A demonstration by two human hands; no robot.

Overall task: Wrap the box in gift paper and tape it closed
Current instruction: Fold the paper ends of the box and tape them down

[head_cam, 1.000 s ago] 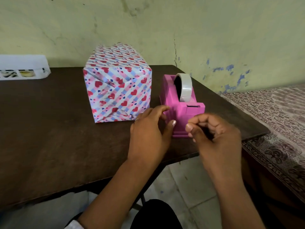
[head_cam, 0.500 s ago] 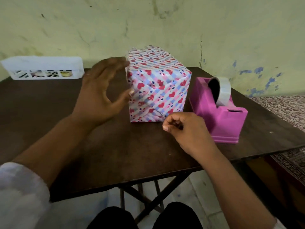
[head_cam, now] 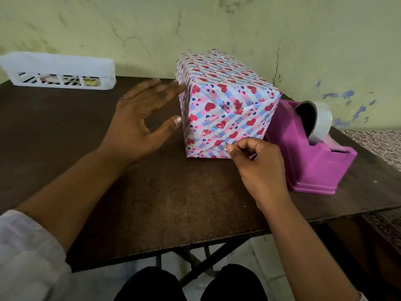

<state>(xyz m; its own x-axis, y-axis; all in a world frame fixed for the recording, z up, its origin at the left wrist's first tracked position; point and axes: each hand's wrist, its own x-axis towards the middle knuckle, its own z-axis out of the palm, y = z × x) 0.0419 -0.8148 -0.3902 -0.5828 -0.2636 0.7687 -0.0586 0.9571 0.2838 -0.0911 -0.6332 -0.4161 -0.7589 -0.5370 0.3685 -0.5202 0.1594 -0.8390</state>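
A box (head_cam: 225, 101) wrapped in heart-patterned pink, blue and white gift paper stands on the dark brown table (head_cam: 152, 192). Its folded end flaps face me. My left hand (head_cam: 138, 122) is open, fingers spread, its fingertips and thumb touching the box's left side. My right hand (head_cam: 256, 168) is pinched at the lower front edge of the box, holding a small clear piece of tape against the bottom flap. A pink tape dispenser (head_cam: 314, 153) with a roll of clear tape (head_cam: 319, 120) stands just right of the box.
A white plastic basket (head_cam: 58, 71) sits at the table's back left against the pale green wall. The table's front and right edges are close to the dispenser. A patterned cloth surface (head_cam: 379, 146) lies to the right. My knees show below the table.
My left hand moved from the dispenser to the box's left side. My right hand carried a tape piece from the dispenser to the box's lower front flap. The view shifted left.
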